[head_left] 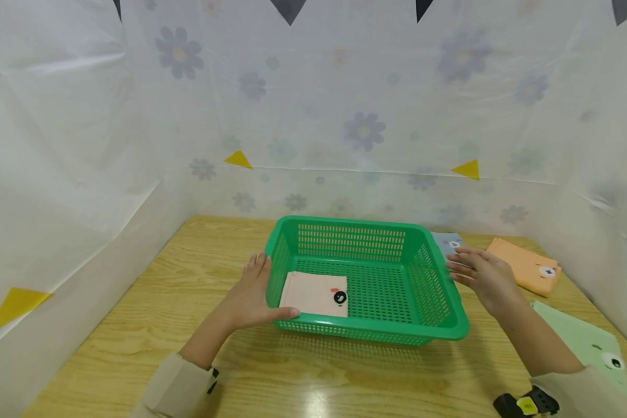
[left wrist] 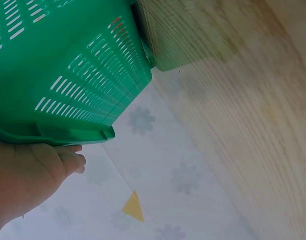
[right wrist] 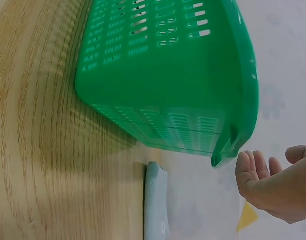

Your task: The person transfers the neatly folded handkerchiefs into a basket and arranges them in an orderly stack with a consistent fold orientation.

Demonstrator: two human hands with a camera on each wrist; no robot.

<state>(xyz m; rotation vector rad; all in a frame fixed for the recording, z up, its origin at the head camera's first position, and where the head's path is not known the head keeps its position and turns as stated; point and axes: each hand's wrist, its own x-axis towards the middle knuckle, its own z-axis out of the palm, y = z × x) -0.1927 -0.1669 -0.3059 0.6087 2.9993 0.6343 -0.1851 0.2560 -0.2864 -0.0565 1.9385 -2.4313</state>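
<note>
I have the left hand [head_left: 248, 303] spread against the green basket [head_left: 366, 327], near the far edge of the worktop [head_left: 151, 316]; the right hand [head_left: 482, 277] is loose beside it. Seemingly positioning basket; next needs right-side contact.

No word, number or brand could be read. In the head view, a small yellow label [head_left: 526, 406] sat on the person's black right wristband [head_left: 546, 400]; any marks on it were too small and blurred to make out.
</note>
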